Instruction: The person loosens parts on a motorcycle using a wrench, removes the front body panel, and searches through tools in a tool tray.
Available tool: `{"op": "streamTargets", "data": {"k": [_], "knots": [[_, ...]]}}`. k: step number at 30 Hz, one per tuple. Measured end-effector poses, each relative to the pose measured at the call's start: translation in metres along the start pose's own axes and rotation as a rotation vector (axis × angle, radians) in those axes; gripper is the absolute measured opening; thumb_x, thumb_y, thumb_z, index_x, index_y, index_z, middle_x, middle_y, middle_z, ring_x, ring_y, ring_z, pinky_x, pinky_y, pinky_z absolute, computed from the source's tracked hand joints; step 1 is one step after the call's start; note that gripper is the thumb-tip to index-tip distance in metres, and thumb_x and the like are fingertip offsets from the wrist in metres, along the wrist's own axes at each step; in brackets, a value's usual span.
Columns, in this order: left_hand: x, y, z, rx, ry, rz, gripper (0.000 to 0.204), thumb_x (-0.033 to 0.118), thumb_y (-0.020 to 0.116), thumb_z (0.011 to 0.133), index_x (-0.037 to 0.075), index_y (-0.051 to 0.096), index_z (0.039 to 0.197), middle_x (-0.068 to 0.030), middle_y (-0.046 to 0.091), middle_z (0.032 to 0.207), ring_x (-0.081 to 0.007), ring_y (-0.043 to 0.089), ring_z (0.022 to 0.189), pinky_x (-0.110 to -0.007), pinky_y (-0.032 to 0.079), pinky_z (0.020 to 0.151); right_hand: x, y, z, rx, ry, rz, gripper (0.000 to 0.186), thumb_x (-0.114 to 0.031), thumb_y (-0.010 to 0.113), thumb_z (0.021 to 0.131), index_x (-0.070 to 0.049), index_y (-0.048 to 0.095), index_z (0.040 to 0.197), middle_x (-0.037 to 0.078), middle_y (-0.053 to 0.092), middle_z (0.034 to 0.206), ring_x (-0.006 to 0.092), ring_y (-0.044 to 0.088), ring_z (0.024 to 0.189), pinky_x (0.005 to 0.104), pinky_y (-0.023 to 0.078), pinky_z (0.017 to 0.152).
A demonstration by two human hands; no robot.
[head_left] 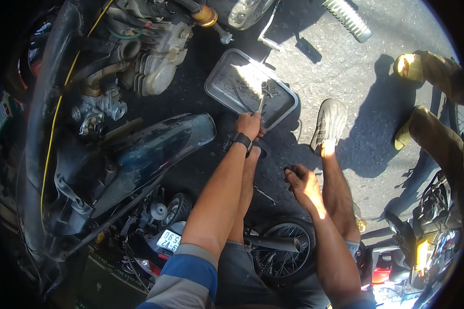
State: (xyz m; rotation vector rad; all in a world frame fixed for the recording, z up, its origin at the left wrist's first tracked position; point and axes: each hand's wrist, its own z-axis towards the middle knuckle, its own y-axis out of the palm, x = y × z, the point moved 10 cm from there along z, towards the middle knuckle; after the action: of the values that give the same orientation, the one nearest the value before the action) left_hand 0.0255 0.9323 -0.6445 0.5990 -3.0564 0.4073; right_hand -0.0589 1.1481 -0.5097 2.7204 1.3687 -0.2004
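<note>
My left hand [248,125] is closed on a slim metal tool [261,104] over the near edge of a grey metal tray [224,67], where small loose metal parts lie in sun and shadow. My right hand [301,183] hangs below and right of the tray, fingers curled, their tips dark; what they hold, if anything, is unclear. A small metal tool [264,193] lies on the ground just left of it.
An engine with cooling fins [157,62], a carburettor [100,108] and dark bodywork [139,154] fill the left. A coiled spring part [345,20] lies at the top. Another person's yellow-shod feet [407,67] stand at right. Parked motorbikes [425,237] and a spoked wheel [278,257] are below.
</note>
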Motion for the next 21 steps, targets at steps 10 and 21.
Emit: {"op": "streamTargets", "data": {"k": [10, 21], "knots": [[-0.004, -0.047, -0.020, 0.027, 0.023, 0.068, 0.039, 0.035, 0.057, 0.099, -0.001, 0.066, 0.085, -0.0112, 0.067, 0.064, -0.0191, 0.065, 0.053, -0.032, 0.049, 0.046, -0.020, 0.037, -0.017, -0.022, 0.018, 0.045, 0.030, -0.024, 0.063, 0.094, 0.001, 0.069, 0.108, 0.009, 0.069, 0.078, 0.0152, 0.064, 0.069, 0.0309, 0.050, 0.066], [0.006, -0.130, -0.061, 0.145, 0.223, -0.099, 0.033, 0.028, 0.058, 0.101, 0.000, 0.060, 0.119, -0.0097, 0.070, 0.090, -0.0166, 0.067, 0.063, -0.030, 0.051, 0.051, -0.052, 0.086, -0.040, -0.063, 0.036, 0.119, 0.023, -0.021, 0.063, 0.095, 0.000, 0.069, 0.104, 0.003, 0.065, 0.078, 0.0108, 0.056, 0.065, 0.0270, 0.045, 0.060]]}}
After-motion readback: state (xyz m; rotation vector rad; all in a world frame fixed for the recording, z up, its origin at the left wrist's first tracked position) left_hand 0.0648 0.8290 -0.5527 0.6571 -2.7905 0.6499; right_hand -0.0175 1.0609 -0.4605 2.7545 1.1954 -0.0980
